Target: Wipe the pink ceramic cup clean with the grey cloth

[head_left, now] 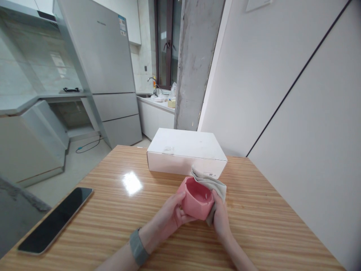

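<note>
A pink faceted bowl, smooth and shiny, is held above the wooden table, its opening tilted up and toward me. My left hand is closed around its left side and underside, thumb near the rim. A grey cloth lies along the bowl's far and right sides. My right hand grips the cloth against the bowl's right side, the thumb by the rim; its other fingers are mostly hidden behind the cloth. The bowl's inside looks bare apart from a small bright glint.
A white cardboard box stands on the wooden table just beyond the bowl. A dark-screened phone lies at the table's left edge. Past the table are a grey fridge, a kitchen counter and a white wall on the right.
</note>
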The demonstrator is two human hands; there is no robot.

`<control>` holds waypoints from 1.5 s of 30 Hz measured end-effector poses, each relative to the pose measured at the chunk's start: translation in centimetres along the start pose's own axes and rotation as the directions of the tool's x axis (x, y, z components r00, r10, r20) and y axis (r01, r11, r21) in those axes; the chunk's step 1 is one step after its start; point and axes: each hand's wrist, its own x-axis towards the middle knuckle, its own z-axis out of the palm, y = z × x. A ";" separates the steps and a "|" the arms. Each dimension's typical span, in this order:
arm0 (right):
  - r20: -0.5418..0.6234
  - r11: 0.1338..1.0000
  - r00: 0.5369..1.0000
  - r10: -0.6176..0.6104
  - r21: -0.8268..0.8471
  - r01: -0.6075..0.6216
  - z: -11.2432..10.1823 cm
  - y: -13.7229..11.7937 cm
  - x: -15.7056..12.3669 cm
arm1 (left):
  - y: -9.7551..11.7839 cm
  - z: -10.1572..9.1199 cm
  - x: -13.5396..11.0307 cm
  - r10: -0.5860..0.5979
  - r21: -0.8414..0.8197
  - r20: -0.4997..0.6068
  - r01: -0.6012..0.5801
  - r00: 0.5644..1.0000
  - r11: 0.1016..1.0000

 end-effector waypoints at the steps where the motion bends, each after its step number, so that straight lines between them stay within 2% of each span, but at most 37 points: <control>1: 0.007 1.000 1.000 0.005 0.029 -0.005 0.1 -0.1 0.0 | 0.0 -0.1 0.0 -0.017 0.027 -0.005 0.017 1.000 0.999; 6: 0.065 0.994 0.997 0.041 0.100 -0.047 -0.1 -0.5 0.0 | 0.5 -1.2 -0.1 -0.085 0.162 -0.066 0.094 0.994 0.982; 10: 0.080 0.985 0.989 0.122 0.114 -0.130 -0.6 -0.7 0.2 | 0.8 -1.4 0.0 -0.158 0.106 0.003 0.157 0.987 0.982; 14: 0.093 0.987 0.989 0.114 0.099 -0.123 -0.4 -1.1 0.1 | 0.8 -1.2 0.3 -0.286 0.026 0.038 0.286 0.957 0.958; 16: 0.132 0.985 0.983 0.127 0.101 -0.141 -0.2 -1.3 -0.1 | 0.8 -1.2 0.4 -0.310 0.002 0.033 0.310 0.950 0.951; 21: 0.191 0.969 0.962 0.194 0.118 -0.219 0.4 -1.6 -0.2 | 0.6 -0.9 0.3 -0.251 0.010 0.021 0.251 0.968 0.968; 27: 0.086 0.998 0.994 0.069 -0.001 -0.069 0.4 -1.1 -0.4 | 0.1 -0.9 0.3 -0.115 0.045 -0.058 0.118 0.992 0.992; 30: 0.117 0.997 0.991 0.065 0.025 -0.069 0.3 -0.8 -0.9 | 0.2 -0.6 0.3 -0.025 0.054 -0.108 0.031 0.994 0.998; 35: 0.202 0.998 0.978 0.053 0.025 -0.059 0.7 -0.6 -1.4 | 0.7 0.3 -0.2 0.102 0.033 -0.103 -0.099 0.990 0.995; 39: 0.205 0.996 0.977 0.065 0.042 -0.075 0.6 -0.3 -1.2 | 1.1 -0.1 0.0 0.031 0.060 -0.089 -0.026 0.996 0.998; 43: 0.170 0.994 0.983 0.068 0.075 -0.082 -0.2 0.4 -0.5 | 1.1 -1.2 0.7 -0.108 0.092 -0.200 0.128 0.974 0.987; 45: 0.185 0.990 0.978 0.098 0.085 -0.116 -0.5 0.6 -0.4 | 1.0 -1.3 0.8 -0.139 0.109 -0.231 0.168 0.963 0.980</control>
